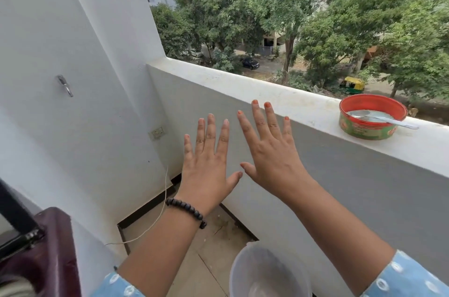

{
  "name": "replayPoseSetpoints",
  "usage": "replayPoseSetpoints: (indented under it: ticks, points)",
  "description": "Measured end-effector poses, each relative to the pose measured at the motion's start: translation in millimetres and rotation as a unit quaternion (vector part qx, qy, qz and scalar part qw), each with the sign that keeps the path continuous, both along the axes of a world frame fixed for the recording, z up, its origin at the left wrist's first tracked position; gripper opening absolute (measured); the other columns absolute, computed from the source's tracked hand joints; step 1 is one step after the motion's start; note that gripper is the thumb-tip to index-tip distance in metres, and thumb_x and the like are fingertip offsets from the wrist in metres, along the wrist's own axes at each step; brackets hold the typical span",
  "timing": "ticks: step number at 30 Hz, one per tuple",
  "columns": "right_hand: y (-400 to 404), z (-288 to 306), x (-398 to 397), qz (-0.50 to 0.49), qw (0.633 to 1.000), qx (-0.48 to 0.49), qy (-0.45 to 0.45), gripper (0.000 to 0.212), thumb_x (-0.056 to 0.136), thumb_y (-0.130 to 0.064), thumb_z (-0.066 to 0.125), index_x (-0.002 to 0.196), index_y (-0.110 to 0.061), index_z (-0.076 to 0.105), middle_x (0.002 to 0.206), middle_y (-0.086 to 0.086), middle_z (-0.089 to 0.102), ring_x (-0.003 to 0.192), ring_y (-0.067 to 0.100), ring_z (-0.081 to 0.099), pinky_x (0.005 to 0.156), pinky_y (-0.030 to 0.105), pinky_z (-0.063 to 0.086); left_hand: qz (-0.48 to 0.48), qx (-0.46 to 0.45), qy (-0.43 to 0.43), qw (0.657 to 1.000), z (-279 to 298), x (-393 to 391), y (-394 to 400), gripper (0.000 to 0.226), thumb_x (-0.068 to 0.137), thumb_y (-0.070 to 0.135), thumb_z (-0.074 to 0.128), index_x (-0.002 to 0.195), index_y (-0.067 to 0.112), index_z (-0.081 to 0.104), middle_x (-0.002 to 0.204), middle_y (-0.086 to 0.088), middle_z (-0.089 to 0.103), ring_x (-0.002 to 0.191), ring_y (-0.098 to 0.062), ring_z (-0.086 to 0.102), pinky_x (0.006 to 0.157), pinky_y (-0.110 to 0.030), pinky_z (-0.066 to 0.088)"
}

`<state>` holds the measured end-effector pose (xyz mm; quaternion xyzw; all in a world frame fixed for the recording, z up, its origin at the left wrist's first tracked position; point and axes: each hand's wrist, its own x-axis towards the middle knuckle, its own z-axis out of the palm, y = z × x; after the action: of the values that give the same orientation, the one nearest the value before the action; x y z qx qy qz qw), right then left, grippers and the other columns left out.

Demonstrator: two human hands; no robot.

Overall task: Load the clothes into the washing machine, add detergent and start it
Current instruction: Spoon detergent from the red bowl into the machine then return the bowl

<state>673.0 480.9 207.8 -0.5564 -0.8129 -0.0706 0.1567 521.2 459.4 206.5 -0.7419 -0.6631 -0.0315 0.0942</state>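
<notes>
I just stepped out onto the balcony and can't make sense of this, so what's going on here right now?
A person is holding both hands up, fingers spread, in front of the balcony parapet, gripping nothing. The left hand, with a dark bead bracelet at the wrist, and the right hand touch no object. A round red-rimmed tin with a metal spoon in it sits on the ledge to the right. A translucent plastic bucket stands on the floor below. No clothes are being handled.
</notes>
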Motion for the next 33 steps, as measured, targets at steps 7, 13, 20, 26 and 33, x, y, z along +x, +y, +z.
replayPoseSetpoints:
  ticks: [7,13,20,26,33]
  points:
    - [-7,3,-12,0.017,1.0,0.016,0.0,0.104,0.089,-0.044,0.061,0.152,-0.028,-0.02,0.159,0.007,-0.03,0.143,0.029,-0.032,0.118,0.057,-0.008,0.007,0.005,-0.006,1.0,5,-9,-7,0.105,0.095,0.067,0.04,0.142,0.023,-0.043,0.152,-0.008,-0.048,0.142,-0.026,-0.042,0.122,-0.052,-0.015]
    - [-13,13,35,-0.054,0.998,0.037,-0.013,0.107,0.086,-0.044,0.065,0.153,-0.027,-0.015,0.16,0.008,-0.027,0.145,0.029,-0.029,0.117,0.057,-0.007,-0.071,0.01,-0.025,0.997,12,38,4,0.105,0.095,0.065,0.042,0.14,0.024,-0.043,0.153,-0.008,-0.047,0.143,-0.026,-0.041,0.121,-0.051,-0.016]
    - [-32,25,110,-0.166,0.984,0.056,-0.019,0.108,0.083,-0.041,0.068,0.154,-0.027,-0.012,0.162,0.008,-0.021,0.148,0.03,-0.022,0.116,0.059,-0.006,-0.191,0.024,-0.051,0.98,19,122,16,0.104,0.096,0.06,0.046,0.142,0.025,-0.04,0.156,-0.005,-0.043,0.145,-0.024,-0.039,0.121,-0.051,-0.015]
    - [-44,29,160,-0.235,0.97,0.062,-0.02,0.106,0.083,-0.041,0.069,0.155,-0.027,-0.008,0.162,0.007,-0.02,0.148,0.028,-0.023,0.113,0.056,-0.012,-0.26,0.027,-0.065,0.963,24,177,24,0.104,0.095,0.059,0.05,0.152,0.024,-0.03,0.159,-0.006,-0.038,0.147,-0.024,-0.035,0.123,-0.051,-0.012]
    - [-42,24,184,-0.258,0.964,0.059,-0.015,0.104,0.084,-0.039,0.067,0.155,-0.027,-0.009,0.162,0.006,-0.021,0.147,0.028,-0.024,0.112,0.053,-0.015,-0.28,0.02,-0.057,0.958,25,203,29,0.104,0.095,0.061,0.048,0.144,0.026,-0.037,0.159,-0.005,-0.038,0.147,-0.023,-0.035,0.123,-0.051,-0.013]
